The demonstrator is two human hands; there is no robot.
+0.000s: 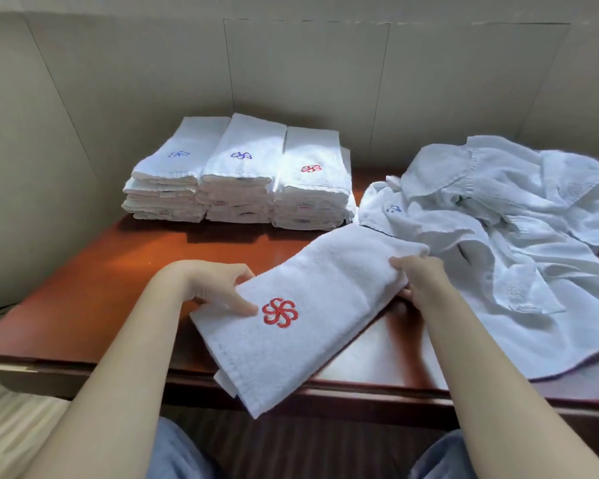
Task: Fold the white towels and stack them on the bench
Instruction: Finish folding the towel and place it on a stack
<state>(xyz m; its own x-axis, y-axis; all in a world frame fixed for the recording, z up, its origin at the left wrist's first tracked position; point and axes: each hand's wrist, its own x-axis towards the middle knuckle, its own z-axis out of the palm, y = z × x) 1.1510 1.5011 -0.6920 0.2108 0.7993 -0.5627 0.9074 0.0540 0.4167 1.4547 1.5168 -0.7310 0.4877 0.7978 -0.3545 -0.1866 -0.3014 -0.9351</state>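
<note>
While both hands, left (218, 288) and right (419, 281), pinch one folded towel (312, 305), three stacks (239, 178) and one loose heap (505, 243) sit on the bench (94, 288).

Left hand (218, 288) and right hand (421, 280) both pinching, forearms extended

Folded red-logo towel (312, 305) lies diagonally on bench (83, 288); three stacks (239, 174) behind, unfolded heap (498, 236) right.

My right hand (419, 281) has its fingertips hidden under the folded towel (312, 305). The loose towel pile (498, 243) is cut off at the right edge. Labels on the stacked towels (239, 188) are too small to read.
</note>
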